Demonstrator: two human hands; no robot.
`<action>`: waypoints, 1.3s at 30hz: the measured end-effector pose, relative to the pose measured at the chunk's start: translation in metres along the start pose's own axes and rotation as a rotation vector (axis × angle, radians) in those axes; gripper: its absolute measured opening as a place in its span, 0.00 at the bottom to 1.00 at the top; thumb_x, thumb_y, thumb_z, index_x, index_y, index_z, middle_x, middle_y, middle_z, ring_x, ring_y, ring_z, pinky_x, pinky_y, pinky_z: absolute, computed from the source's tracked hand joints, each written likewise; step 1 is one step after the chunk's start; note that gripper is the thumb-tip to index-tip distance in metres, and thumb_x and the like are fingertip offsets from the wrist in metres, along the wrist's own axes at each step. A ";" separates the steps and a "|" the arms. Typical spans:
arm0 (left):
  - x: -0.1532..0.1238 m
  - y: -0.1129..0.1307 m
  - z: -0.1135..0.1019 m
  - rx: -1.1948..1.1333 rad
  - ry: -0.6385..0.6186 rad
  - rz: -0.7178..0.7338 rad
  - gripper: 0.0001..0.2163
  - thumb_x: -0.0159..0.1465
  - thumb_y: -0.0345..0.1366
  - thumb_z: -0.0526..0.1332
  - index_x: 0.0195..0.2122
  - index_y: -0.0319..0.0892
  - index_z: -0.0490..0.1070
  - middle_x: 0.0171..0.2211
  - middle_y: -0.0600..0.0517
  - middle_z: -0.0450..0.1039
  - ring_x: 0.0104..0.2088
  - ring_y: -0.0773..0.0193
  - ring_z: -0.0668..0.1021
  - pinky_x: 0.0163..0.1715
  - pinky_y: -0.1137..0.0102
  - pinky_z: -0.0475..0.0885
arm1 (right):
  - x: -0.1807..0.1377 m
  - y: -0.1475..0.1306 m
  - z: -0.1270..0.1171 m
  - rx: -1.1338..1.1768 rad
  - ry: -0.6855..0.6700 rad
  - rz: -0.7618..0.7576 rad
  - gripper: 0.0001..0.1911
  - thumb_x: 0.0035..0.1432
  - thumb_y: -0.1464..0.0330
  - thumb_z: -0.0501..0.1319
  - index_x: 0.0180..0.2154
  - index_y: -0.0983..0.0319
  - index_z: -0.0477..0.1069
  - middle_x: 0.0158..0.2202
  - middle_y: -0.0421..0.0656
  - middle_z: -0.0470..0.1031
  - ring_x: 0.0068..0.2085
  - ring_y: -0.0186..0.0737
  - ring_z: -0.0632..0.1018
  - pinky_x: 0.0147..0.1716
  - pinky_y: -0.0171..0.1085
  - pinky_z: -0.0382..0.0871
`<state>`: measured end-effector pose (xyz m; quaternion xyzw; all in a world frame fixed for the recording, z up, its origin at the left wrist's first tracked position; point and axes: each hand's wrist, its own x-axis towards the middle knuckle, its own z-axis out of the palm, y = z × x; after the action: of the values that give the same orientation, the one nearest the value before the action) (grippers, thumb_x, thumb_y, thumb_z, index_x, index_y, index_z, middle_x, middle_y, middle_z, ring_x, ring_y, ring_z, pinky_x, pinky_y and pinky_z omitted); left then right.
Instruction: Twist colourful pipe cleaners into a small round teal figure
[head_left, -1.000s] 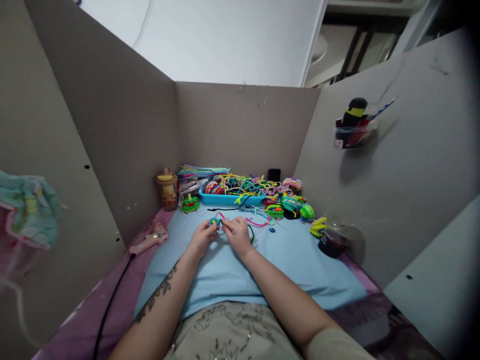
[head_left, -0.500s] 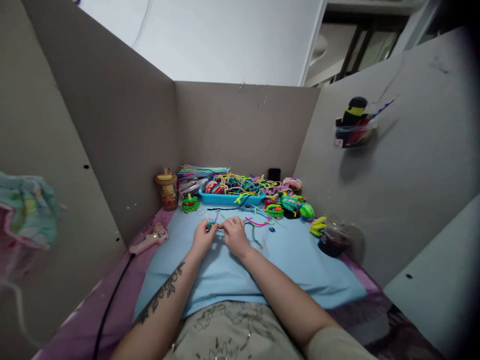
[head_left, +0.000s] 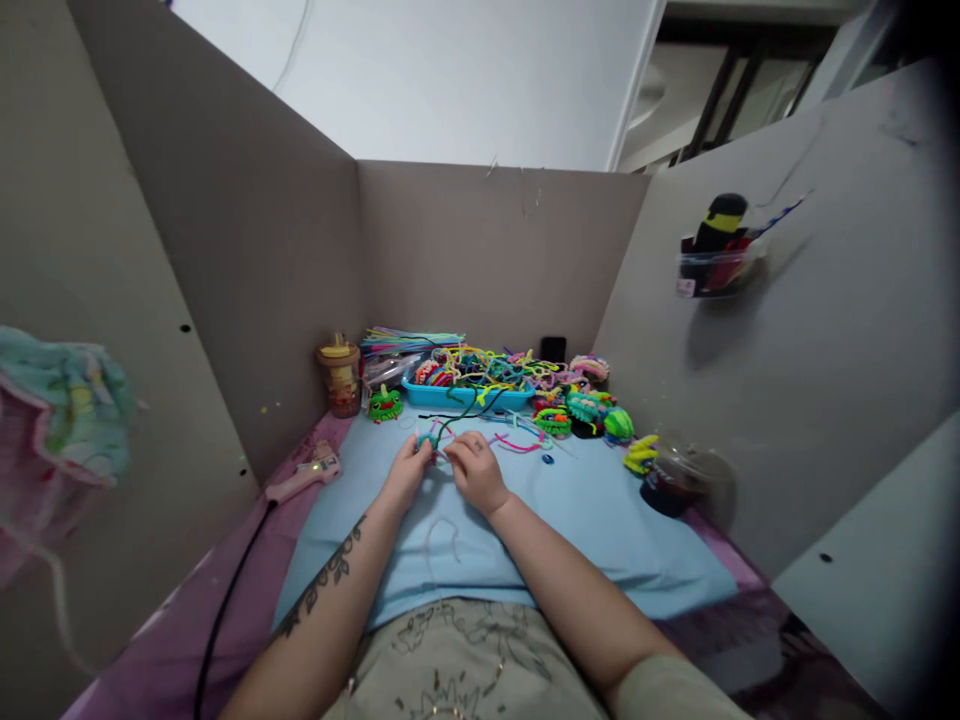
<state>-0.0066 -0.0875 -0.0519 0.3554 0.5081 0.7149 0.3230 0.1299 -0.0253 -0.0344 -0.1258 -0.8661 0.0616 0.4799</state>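
My left hand (head_left: pixel 409 470) is closed on a small teal fuzzy piece (head_left: pixel 427 441), which looks made of pipe cleaner. From this piece a dark green pipe cleaner (head_left: pixel 457 414) rises toward the tray. Just to the right, my right hand (head_left: pixel 478 470) pinches beside the piece; what lies between its fingertips is too small to make out. A thin pale strand (head_left: pixel 429 548) curves over the cloth in front of my shirt. Pink pipe cleaners (head_left: pixel 517 446) and a small dark blue oval (head_left: pixel 548 460) lie beyond my right hand.
A blue tray (head_left: pixel 469 400) of tangled pipe cleaners stands at the back. A green frog-like figure (head_left: pixel 385 404), a cup (head_left: pixel 342 380) and a pink glue gun (head_left: pixel 304 480) are on the left. Fuzzy figures (head_left: pixel 585 405) and a dark tub (head_left: pixel 667 490) stand right, within grey partitions.
The dark green pipe cleaner, earlier right of my right hand, now stretches up from the left-hand piece. My right hand has drawn slightly away. A thin strand now shows near my shirt.
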 end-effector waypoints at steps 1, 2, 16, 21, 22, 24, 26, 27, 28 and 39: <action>0.000 0.000 0.000 -0.044 -0.002 -0.019 0.15 0.51 0.47 0.64 0.31 0.40 0.69 0.25 0.55 0.67 0.25 0.69 0.68 0.26 0.75 0.62 | 0.000 0.001 0.002 0.020 0.022 0.068 0.11 0.57 0.72 0.54 0.39 0.59 0.72 0.37 0.45 0.71 0.43 0.42 0.68 0.46 0.43 0.62; -0.001 0.001 0.001 -0.070 -0.011 -0.034 0.16 0.50 0.46 0.65 0.33 0.40 0.70 0.26 0.54 0.68 0.26 0.69 0.69 0.27 0.75 0.62 | 0.000 0.003 0.003 0.035 0.050 0.144 0.09 0.57 0.71 0.55 0.38 0.60 0.73 0.37 0.45 0.71 0.43 0.42 0.68 0.46 0.44 0.62; -0.005 0.007 0.004 0.148 -0.107 0.113 0.07 0.47 0.35 0.67 0.25 0.40 0.72 0.29 0.52 0.69 0.32 0.65 0.69 0.34 0.74 0.63 | 0.004 0.009 0.008 0.216 -0.030 0.407 0.08 0.55 0.69 0.57 0.26 0.61 0.71 0.38 0.44 0.68 0.44 0.41 0.68 0.46 0.39 0.61; 0.001 0.005 -0.003 0.135 0.129 0.095 0.10 0.49 0.41 0.66 0.26 0.40 0.70 0.24 0.55 0.67 0.27 0.67 0.69 0.28 0.74 0.61 | 0.003 0.004 -0.001 0.176 0.003 0.334 0.04 0.53 0.68 0.60 0.33 0.61 0.70 0.38 0.43 0.67 0.43 0.40 0.68 0.45 0.39 0.62; 0.003 0.005 -0.005 0.102 0.183 0.081 0.11 0.49 0.43 0.65 0.27 0.40 0.70 0.23 0.55 0.67 0.26 0.68 0.69 0.27 0.75 0.61 | 0.002 0.001 -0.003 0.212 -0.088 0.248 0.05 0.53 0.68 0.61 0.34 0.60 0.71 0.38 0.42 0.68 0.42 0.39 0.69 0.44 0.37 0.62; 0.006 0.006 -0.009 0.008 0.233 0.026 0.14 0.48 0.46 0.65 0.28 0.40 0.68 0.23 0.55 0.67 0.26 0.68 0.69 0.26 0.75 0.61 | -0.002 -0.005 -0.007 0.314 -0.389 0.003 0.08 0.50 0.66 0.64 0.35 0.59 0.71 0.37 0.40 0.69 0.40 0.36 0.69 0.42 0.35 0.63; 0.007 0.007 -0.011 -0.088 0.236 -0.042 0.17 0.46 0.47 0.66 0.29 0.40 0.67 0.24 0.55 0.68 0.26 0.68 0.71 0.26 0.75 0.62 | -0.005 -0.008 -0.008 0.349 -0.611 -0.160 0.07 0.47 0.65 0.66 0.30 0.59 0.72 0.34 0.38 0.69 0.39 0.35 0.69 0.43 0.35 0.62; 0.007 0.008 -0.012 -0.130 0.235 -0.070 0.17 0.46 0.47 0.67 0.29 0.40 0.67 0.25 0.55 0.68 0.27 0.68 0.71 0.26 0.75 0.63 | -0.005 -0.005 -0.009 0.339 -0.672 -0.186 0.05 0.47 0.66 0.66 0.27 0.60 0.71 0.32 0.37 0.69 0.37 0.35 0.69 0.43 0.34 0.62; 0.007 0.009 -0.012 -0.163 0.236 -0.090 0.17 0.45 0.46 0.68 0.29 0.40 0.66 0.25 0.55 0.68 0.27 0.68 0.72 0.27 0.74 0.63 | -0.005 0.000 -0.010 0.309 -0.693 -0.167 0.05 0.48 0.67 0.65 0.24 0.60 0.70 0.30 0.37 0.69 0.36 0.34 0.69 0.43 0.34 0.62; 0.000 0.006 0.000 -0.063 -0.016 -0.030 0.18 0.46 0.45 0.68 0.34 0.39 0.70 0.29 0.52 0.72 0.28 0.68 0.73 0.29 0.74 0.65 | 0.003 0.041 -0.016 -0.113 0.155 0.401 0.09 0.53 0.69 0.58 0.38 0.61 0.73 0.44 0.48 0.66 0.48 0.47 0.65 0.49 0.46 0.58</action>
<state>-0.0068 -0.0894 -0.0459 0.3432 0.4880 0.7227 0.3488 0.1487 0.0150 -0.0327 -0.3266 -0.7865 0.0971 0.5151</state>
